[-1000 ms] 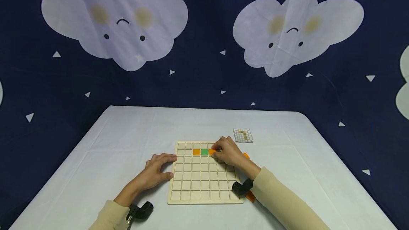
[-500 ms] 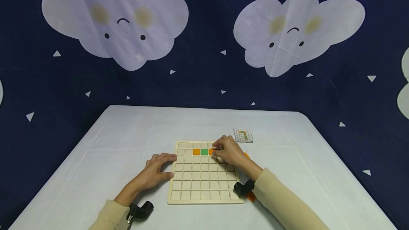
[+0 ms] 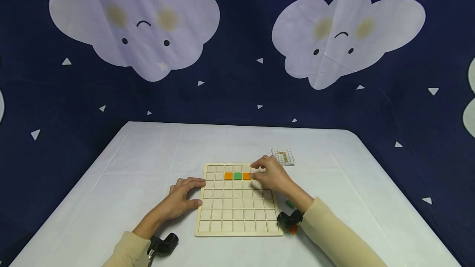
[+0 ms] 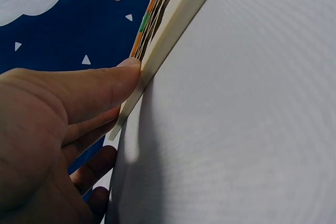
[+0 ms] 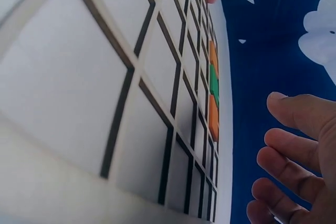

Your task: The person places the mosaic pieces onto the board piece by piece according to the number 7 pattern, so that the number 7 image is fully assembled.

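Fingers and thumb spread, the left hand touched the edge of the wooden grid board just to its right. The right hand hovered above that board, thumb and fingers parted, with an orange tile, a green tile and a second orange tile in one row to its left and a printed pattern card just beyond it.

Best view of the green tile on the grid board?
Head: the green tile shows its whole top face, unobstructed. Right wrist shows it steeply foreshortened between orange tiles; left wrist, just a thin sliver.
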`<action>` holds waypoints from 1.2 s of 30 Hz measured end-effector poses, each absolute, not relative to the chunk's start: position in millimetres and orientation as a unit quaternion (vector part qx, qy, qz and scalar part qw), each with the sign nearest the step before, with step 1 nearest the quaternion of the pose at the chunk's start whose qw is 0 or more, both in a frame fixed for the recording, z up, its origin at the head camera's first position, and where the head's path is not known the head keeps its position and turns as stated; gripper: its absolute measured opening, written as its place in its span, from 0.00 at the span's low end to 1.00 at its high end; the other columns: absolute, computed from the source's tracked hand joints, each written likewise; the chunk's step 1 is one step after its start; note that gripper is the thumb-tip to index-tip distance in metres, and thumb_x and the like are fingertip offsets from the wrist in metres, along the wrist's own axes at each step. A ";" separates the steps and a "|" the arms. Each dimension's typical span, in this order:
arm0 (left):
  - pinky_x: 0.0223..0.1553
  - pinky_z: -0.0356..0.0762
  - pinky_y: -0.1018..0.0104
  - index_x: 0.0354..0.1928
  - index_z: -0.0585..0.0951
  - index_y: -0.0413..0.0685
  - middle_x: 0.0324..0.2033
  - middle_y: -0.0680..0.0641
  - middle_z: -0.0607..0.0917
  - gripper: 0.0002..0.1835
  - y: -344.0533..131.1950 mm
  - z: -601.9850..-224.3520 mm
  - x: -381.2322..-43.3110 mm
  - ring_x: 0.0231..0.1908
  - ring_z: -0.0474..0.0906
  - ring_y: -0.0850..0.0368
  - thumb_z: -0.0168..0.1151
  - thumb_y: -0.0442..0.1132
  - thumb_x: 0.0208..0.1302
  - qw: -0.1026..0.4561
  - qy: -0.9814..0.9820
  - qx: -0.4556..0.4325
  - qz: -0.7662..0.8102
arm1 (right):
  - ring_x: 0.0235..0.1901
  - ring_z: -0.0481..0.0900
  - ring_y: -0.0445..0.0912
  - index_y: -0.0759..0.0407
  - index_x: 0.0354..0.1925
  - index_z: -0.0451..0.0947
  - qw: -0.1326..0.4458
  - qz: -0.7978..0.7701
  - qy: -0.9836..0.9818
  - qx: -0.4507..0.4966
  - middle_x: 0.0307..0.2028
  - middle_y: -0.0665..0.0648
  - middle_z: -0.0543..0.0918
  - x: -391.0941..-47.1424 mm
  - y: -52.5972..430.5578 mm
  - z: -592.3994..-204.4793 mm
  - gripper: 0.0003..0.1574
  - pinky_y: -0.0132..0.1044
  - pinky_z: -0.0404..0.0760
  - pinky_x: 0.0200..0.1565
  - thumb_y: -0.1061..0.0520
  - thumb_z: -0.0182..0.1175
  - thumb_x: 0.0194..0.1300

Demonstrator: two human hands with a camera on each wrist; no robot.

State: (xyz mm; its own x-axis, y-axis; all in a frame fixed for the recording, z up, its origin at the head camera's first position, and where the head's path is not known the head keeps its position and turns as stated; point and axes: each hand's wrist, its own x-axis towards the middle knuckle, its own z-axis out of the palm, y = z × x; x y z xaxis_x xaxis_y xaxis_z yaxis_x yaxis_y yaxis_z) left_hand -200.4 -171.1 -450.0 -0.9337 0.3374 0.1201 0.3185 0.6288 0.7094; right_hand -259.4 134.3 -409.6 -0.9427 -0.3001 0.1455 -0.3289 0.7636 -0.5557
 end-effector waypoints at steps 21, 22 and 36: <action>0.52 0.52 0.54 0.56 0.77 0.48 0.61 0.50 0.74 0.27 -170.7 -451.2 -201.4 0.57 0.63 0.51 0.69 0.40 0.51 0.011 0.904 0.179 0.388 | 0.45 0.75 0.48 0.53 0.45 0.82 0.062 0.298 -0.936 0.175 0.40 0.50 0.81 -237.8 168.5 -406.9 0.19 0.47 0.72 0.47 0.50 0.67 0.54; 0.52 0.52 0.53 0.56 0.77 0.48 0.61 0.50 0.74 0.27 -170.9 -451.3 -201.5 0.57 0.63 0.50 0.69 0.40 0.51 0.010 0.905 0.179 0.387 | 0.45 0.74 0.47 0.53 0.45 0.82 0.064 0.298 -0.936 0.175 0.40 0.50 0.81 -236.8 170.0 -406.9 0.19 0.46 0.72 0.47 0.50 0.67 0.54; 0.52 0.52 0.53 0.56 0.77 0.48 0.61 0.50 0.74 0.27 -171.9 -451.2 -201.7 0.58 0.63 0.50 0.69 0.41 0.52 0.008 0.906 0.182 0.382 | 0.46 0.71 0.46 0.54 0.44 0.83 0.064 0.298 -0.941 0.150 0.40 0.49 0.81 -223.0 186.8 -408.5 0.18 0.42 0.70 0.46 0.52 0.68 0.53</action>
